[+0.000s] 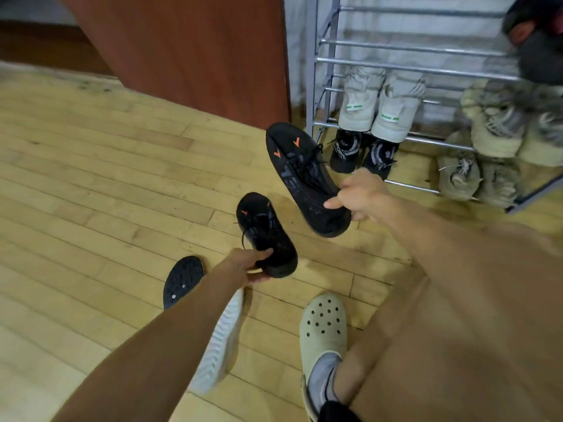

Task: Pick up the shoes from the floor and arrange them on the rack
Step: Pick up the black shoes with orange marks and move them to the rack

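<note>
Our left hand [250, 267] grips the low shoe [264, 228], our right hand [362, 198] the raised shoe [300, 175] beside the rack [311, 71] edge, open floor [91, 178] leftward.

Pale plank floor [91, 184] — a reddish-brown panel [198, 50] stands on it, a cream clog [323, 330] worn nearby.

Two black shoes [304, 175] in hands [365, 194] (near rack [310, 71])

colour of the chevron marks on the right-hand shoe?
Orange marks on a black shoe, clearest in the head view.
</note>
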